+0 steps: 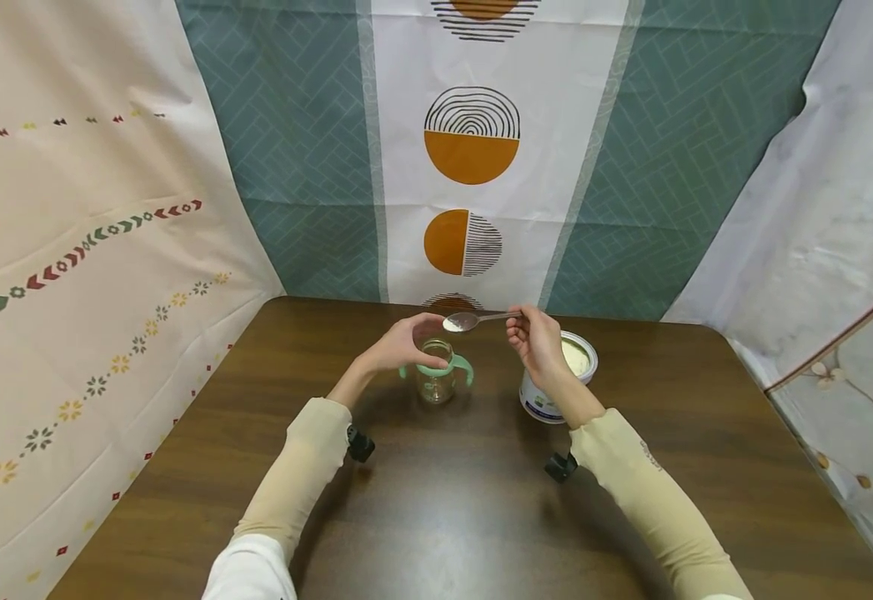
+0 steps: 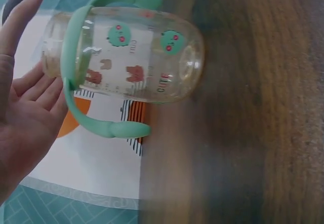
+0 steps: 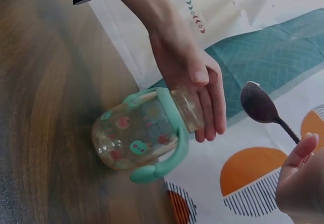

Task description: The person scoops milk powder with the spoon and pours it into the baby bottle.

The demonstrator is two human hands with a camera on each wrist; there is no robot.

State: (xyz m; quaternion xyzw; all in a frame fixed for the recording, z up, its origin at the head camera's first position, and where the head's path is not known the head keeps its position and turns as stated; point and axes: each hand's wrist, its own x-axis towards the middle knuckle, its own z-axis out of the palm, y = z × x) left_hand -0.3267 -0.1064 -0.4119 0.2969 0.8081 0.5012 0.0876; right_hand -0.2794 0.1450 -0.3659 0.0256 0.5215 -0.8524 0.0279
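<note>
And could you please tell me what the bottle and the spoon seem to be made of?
Bottle: seemingly glossy plastic or glass, being see-through, amber-tinted, with bright highlights. Spoon: probably metal, given its smooth grey sheen; plastic possible.

The bottle (image 2: 132,57) looks glossy, its handles (image 2: 112,128) smooth plastic, the table (image 1: 451,500) satiny wood, the backdrop (image 1: 496,196) creased cloth.

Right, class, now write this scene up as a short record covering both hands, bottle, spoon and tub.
left hand: thumb and fingers apart, near the neck of the bottle
right hand: holds the spoon by its handle
spoon: bears something white, near the bottle's mouth
bottle: upright on the table, green-handled
tub: uncovered, pale contents showing, partly behind the right arm
</note>
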